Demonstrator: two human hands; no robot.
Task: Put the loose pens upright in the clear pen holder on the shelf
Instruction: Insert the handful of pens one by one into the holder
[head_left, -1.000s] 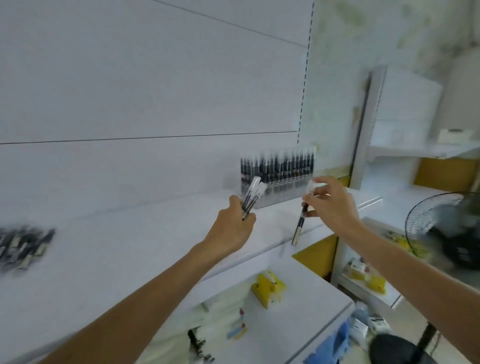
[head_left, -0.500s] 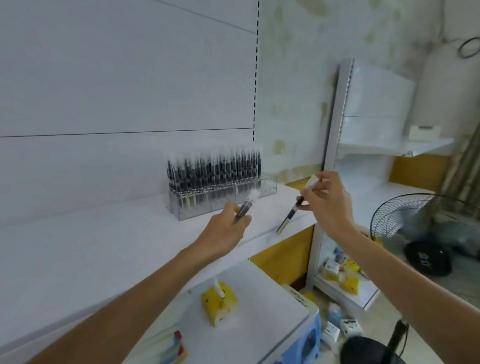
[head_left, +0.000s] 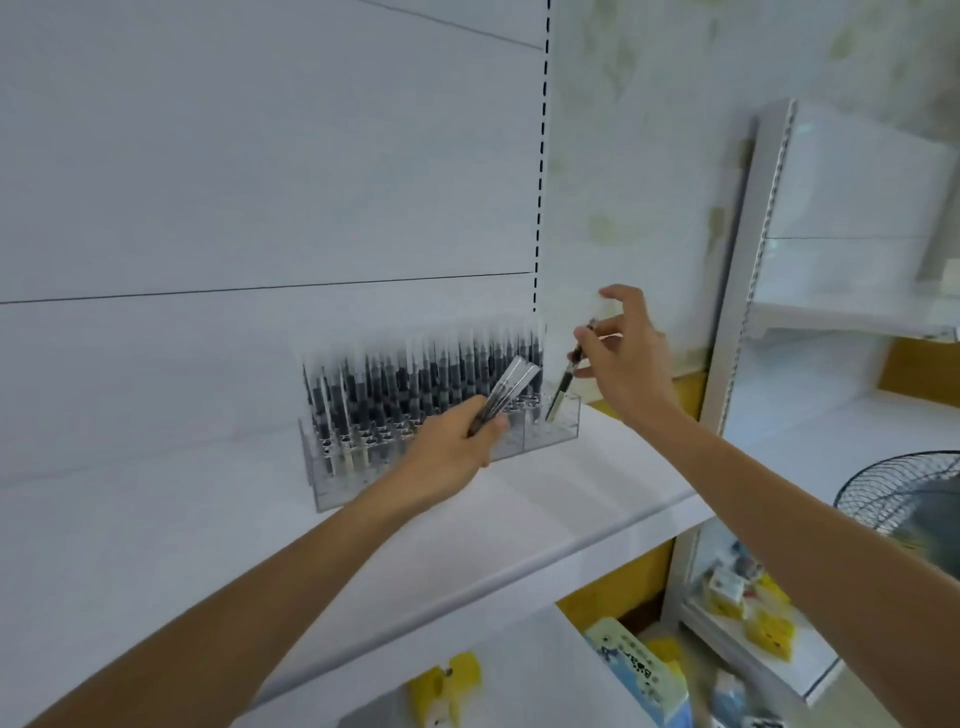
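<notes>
One shelf (head_left: 156, 545) bears the pen holder (head_left: 546, 434) — likely a fan (head_left: 893, 493) rightward.

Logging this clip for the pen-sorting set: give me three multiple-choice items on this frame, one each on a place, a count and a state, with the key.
1. Where is the lower end of the black-and-clear pen pinched by the right hand?
A. at the right end of the clear plastic pen holder
B. on the floor
C. at the holder's left end

2. How many clear-capped pens does the left hand grip?
A. none
B. two
C. a dozen

3. How does the holder on the white shelf stand?
A. empty
B. tipped over
C. upright, mostly full of upright pens

1 A: its tip meets the right-end slots.
2 B: two caps jut from the fist.
3 C: dense upright rows fill it.
</notes>
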